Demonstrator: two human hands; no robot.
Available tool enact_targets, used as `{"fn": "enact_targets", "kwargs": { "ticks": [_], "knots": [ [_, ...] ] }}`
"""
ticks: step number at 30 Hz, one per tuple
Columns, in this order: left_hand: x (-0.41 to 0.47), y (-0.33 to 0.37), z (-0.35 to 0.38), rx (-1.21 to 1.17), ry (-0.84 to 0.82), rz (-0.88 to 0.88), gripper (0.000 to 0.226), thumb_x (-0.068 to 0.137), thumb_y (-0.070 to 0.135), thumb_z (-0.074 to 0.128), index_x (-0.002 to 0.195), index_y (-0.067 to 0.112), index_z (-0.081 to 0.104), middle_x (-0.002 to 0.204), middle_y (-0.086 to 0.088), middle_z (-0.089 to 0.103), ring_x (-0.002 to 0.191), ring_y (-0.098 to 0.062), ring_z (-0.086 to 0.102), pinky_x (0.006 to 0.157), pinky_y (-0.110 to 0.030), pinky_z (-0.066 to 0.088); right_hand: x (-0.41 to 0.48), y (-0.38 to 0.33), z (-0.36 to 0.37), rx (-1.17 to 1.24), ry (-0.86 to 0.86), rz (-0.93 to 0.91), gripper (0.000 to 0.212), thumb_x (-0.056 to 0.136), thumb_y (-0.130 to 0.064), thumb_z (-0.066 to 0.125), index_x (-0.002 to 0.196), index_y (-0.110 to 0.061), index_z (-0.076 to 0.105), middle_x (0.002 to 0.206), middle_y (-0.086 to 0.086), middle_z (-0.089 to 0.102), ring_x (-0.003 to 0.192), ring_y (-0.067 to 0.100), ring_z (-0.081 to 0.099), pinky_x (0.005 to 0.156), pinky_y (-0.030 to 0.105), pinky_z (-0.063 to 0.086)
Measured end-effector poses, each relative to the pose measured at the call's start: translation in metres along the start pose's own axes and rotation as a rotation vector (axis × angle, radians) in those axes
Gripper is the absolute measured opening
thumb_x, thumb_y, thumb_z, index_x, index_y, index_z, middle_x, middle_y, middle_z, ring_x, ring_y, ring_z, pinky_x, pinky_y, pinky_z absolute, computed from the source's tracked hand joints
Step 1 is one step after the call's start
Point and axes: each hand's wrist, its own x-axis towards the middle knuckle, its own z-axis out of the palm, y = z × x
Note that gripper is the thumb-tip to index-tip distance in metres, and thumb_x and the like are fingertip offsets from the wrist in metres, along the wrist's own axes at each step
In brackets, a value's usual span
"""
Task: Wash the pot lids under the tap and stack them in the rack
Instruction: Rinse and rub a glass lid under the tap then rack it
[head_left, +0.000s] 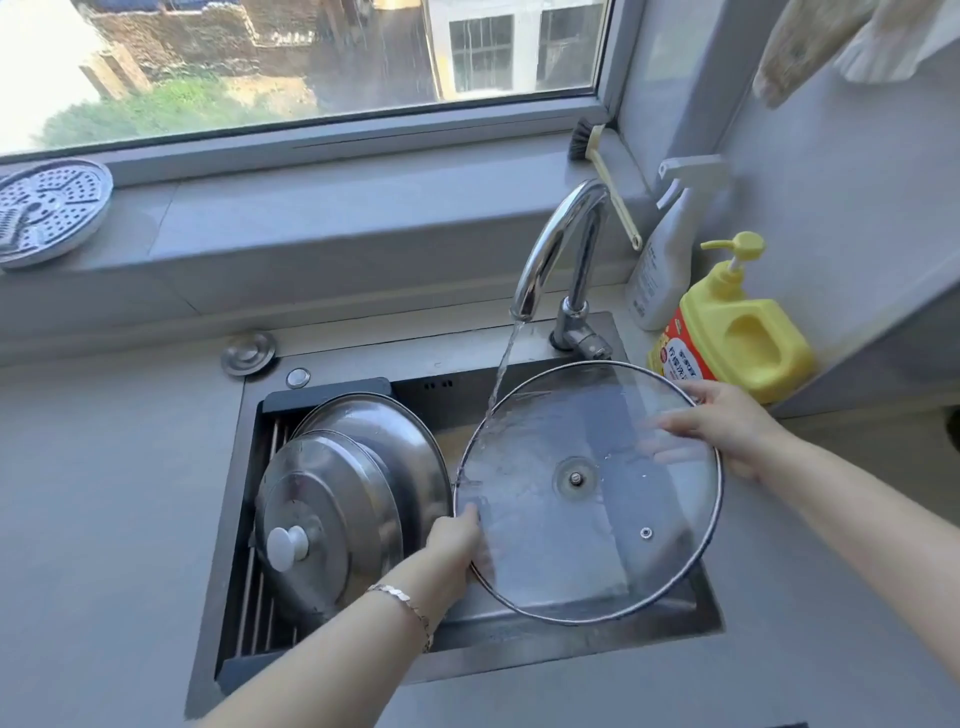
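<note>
Round clear glass pot lid with steel rim (597, 551) is over the grey sink (519, 649), chrome tap's (561, 234) stream hitting its upper-left edge; my left hand (457, 540) pinches the lower-left rim, thumb on top, and my right hand (727, 421) grips the upper-right rim, fingers (670, 447) spread beneath the glass.

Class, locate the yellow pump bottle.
In the head view, the yellow plastic pump bottle stands on the counter at right, beside the white spray bottle, just beyond the right hand.
</note>
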Motion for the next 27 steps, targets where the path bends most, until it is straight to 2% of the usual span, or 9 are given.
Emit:
{"fn": "enact_targets", "kwargs": {
  "ticks": [2,5,9,13,15,18,22,25,27],
  "knots": [
    [-0.001,0.003,0.007,0.241,0.000,0.006,0.034,0.095,0.025,0.045,0.111,-0.004,0.052,0.085,-0.012,0.059,0.073,-0.028,0.059,0.068,-0.030,0.046,-0.004,-0.009,0.008,-0.015,0.017,-0.024,0.040,0.082,0.018,0.051,0.115,-0.005,0.051,0.080,0.019,0.065,0.042,0.020,0.064,0.041,0.031,0.055],
    [-0.031,0.029,0.020,0.433,-0.020,0.126,0.041,0.092,0.032,0.048,0.120,0.003,0.051,0.105,-0.011,0.056,0.085,-0.024,0.055,0.071,-0.028,0.042,-0.012,-0.020,0.022,-0.118,0.065,-0.139,0.044,0.082,0.017,0.049,0.110,-0.016,0.050,0.081,0.020,0.061,0.040,0.019,0.061,0.045,0.037,0.055],
    [-0.079,0.077,0.034,0.038,-0.292,0.170,0.062,0.090,0.051,0.048,0.137,0.012,0.037,0.135,-0.013,0.044,0.115,-0.033,0.051,0.083,-0.044,0.051,-0.025,-0.022,0.050,-0.591,0.192,-0.533,0.041,0.080,0.003,0.046,0.107,-0.022,0.063,0.078,0.014,0.066,0.069,0.033,0.063,0.063,0.043,0.055],
    [-0.098,0.110,0.047,-0.077,-0.378,0.160,0.033,0.091,0.045,0.050,0.093,0.012,0.050,0.088,-0.013,0.059,0.079,-0.030,0.062,0.071,-0.043,0.052,-0.043,-0.016,0.088,-0.934,0.217,-0.728,0.044,0.084,-0.002,0.047,0.125,-0.017,0.054,0.093,0.013,0.069,0.087,0.036,0.063,0.071,0.037,0.049],
    [-0.094,0.116,0.050,-0.098,-0.278,0.193,0.028,0.093,0.034,0.051,0.078,0.012,0.046,0.078,-0.009,0.053,0.068,-0.023,0.055,0.067,-0.036,0.047,-0.049,-0.002,0.110,-1.052,0.252,-0.889,0.046,0.076,0.002,0.054,0.121,-0.008,0.058,0.085,0.011,0.071,0.073,0.031,0.068,0.058,0.031,0.050],
    [-0.075,0.108,0.038,-0.094,-0.165,0.222,0.017,0.096,0.018,0.044,0.083,0.009,0.048,0.077,-0.012,0.055,0.064,-0.023,0.055,0.067,-0.036,0.049,-0.050,0.022,0.128,-1.015,0.249,-0.964,0.048,0.064,-0.005,0.044,0.105,-0.004,0.068,0.081,0.008,0.073,0.056,0.021,0.068,0.042,0.021,0.047],
    [-0.063,0.092,0.001,-0.191,-0.229,0.157,0.016,0.099,0.022,0.039,0.098,0.016,0.054,0.086,-0.018,0.066,0.067,-0.027,0.061,0.058,-0.033,0.051,-0.051,0.052,0.135,-0.947,0.077,-0.986,0.048,0.074,-0.031,0.045,0.113,-0.013,0.067,0.113,0.008,0.068,0.097,0.023,0.067,0.073,0.031,0.058],
    [-0.060,0.088,-0.013,-0.285,-0.291,0.180,0.021,0.098,0.026,0.038,0.101,0.017,0.057,0.086,-0.017,0.067,0.057,-0.024,0.066,0.047,-0.031,0.055,-0.049,0.052,0.134,-0.733,-0.114,-0.883,0.061,0.082,-0.047,0.039,0.129,-0.010,0.053,0.137,0.002,0.048,0.126,0.008,0.034,0.108,0.021,0.030],
    [-0.058,0.088,-0.015,-0.269,-0.313,0.275,0.026,0.097,0.033,0.038,0.100,0.020,0.061,0.084,-0.015,0.069,0.067,-0.026,0.069,0.063,-0.038,0.057,-0.043,0.043,0.138,-0.651,-0.131,-0.851,0.072,0.084,-0.052,0.025,0.141,-0.011,0.036,0.149,0.000,0.030,0.131,-0.001,0.013,0.109,0.006,0.002]
  ]
}}
